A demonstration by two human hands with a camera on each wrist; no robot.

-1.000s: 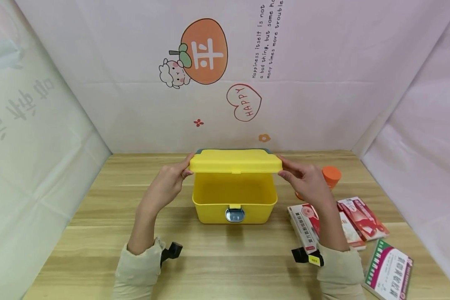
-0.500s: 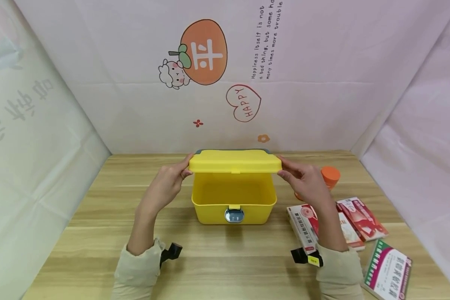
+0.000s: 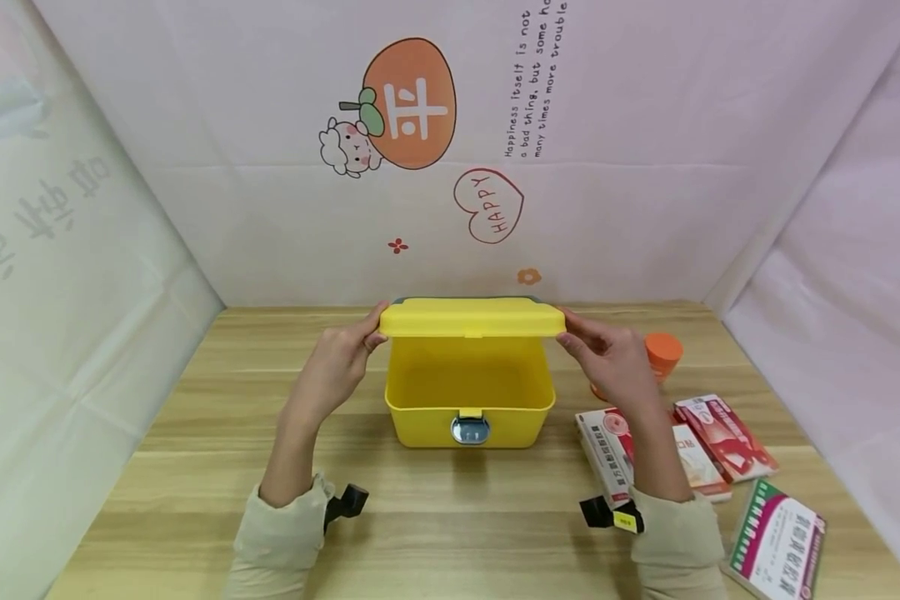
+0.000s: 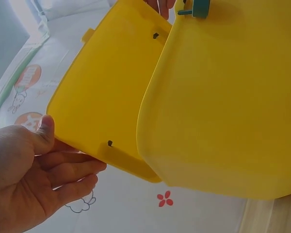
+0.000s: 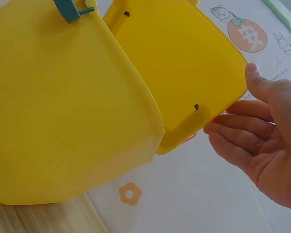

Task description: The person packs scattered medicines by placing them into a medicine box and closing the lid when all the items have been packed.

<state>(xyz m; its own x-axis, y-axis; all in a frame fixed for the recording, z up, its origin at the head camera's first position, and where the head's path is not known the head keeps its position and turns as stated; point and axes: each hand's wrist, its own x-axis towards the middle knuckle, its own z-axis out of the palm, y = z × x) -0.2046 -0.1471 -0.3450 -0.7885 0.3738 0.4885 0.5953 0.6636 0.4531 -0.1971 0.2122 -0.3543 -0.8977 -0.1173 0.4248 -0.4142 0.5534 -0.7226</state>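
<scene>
Two pale sleeves (image 3: 279, 533) reach in over the wooden table (image 3: 457, 533), with a green-and-white carton (image 3: 780, 546) lying near the right one. A little beyond, more cartons (image 3: 727, 437) lie about the right forearm (image 3: 662, 458). The yellow box (image 3: 420, 427) stands mid-table, its latch (image 3: 469, 430) on the near side. The left hand (image 3: 330, 367) and right hand (image 3: 621, 367) pinch opposite ends of its raised lid (image 3: 472, 318) (thumbs at the corners). Behind the right hand shows an orange-capped bottle (image 3: 663, 350), partly hidden; a printed cloth (image 3: 270, 233) hangs farthest back.
</scene>
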